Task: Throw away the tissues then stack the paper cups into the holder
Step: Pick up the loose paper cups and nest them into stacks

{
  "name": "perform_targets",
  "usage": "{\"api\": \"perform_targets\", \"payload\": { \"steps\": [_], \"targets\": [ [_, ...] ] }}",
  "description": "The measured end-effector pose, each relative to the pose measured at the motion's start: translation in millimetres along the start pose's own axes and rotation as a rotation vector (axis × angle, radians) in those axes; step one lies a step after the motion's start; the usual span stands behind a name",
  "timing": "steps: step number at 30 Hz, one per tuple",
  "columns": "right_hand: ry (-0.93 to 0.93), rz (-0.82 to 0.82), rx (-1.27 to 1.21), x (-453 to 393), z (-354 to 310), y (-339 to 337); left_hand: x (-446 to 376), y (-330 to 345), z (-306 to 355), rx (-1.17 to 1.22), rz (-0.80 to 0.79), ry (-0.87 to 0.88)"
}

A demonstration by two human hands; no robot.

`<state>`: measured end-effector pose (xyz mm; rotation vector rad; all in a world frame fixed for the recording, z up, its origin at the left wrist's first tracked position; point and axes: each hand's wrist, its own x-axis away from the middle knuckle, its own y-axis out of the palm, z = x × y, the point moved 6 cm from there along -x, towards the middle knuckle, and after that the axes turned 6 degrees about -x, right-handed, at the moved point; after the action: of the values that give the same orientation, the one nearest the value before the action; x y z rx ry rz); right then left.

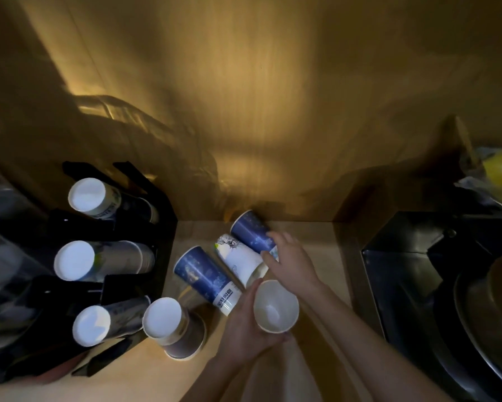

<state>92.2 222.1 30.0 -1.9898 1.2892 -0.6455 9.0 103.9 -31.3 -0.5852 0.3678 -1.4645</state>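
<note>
Cup stacking is getting underway, no tissues showing anywhere

The left hand (248,326) is cradling a white open-mouthed paper cup (275,307), while the right hand (290,261) is closing its fingers on the dark blue paper cup (252,232) lying by the wall. A white printed cup (239,261) and a blue barcode cup (204,275) are lying on the pale wooden counter (127,369), and an upturned cup (172,326) is waiting beside the black cup holder (156,227), which I'd say is partly filled.

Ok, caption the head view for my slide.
Left hand holds an open paper cup; right hand grasps a lying blue cup.
</note>
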Motion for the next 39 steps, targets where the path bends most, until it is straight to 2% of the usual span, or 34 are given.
{"api": "perform_targets", "payload": {
  "steps": [2,5,14,21,25,32,36,39],
  "targets": [
    [-0.008,-0.055,0.062,-13.5,5.4,17.3,-4.2,-0.7,-1.3,-0.001,-0.019,-0.009],
    [0.11,-0.201,0.059,-25.5,21.7,43.0,-8.5,-4.3,-4.0,-0.007,-0.026,-0.036],
    [0.2,-0.395,0.073,-43.3,28.4,70.9,-6.1,-2.8,-11.2,0.022,-0.028,-0.076],
    [0.24,-0.47,0.115,-44.5,29.8,83.8,-4.7,-4.0,-9.2,0.039,-0.026,-0.077],
    [0.163,-0.353,0.071,-45.1,13.8,58.3,-4.7,-4.2,-10.8,0.025,-0.024,-0.085],
    [0.103,-0.117,-0.279,-30.4,-23.2,-36.0,-3.9,-4.0,-10.8,0.003,-0.024,-0.05],
    [0.062,-0.034,-0.477,3.9,-38.4,-93.6,-2.3,-6.8,-5.1,0.083,-0.007,-0.044],
    [0.0,0.029,-0.522,33.6,-48.1,-122.7,-0.8,-6.2,-3.5,0.141,0.024,-0.061]
  ]
}}
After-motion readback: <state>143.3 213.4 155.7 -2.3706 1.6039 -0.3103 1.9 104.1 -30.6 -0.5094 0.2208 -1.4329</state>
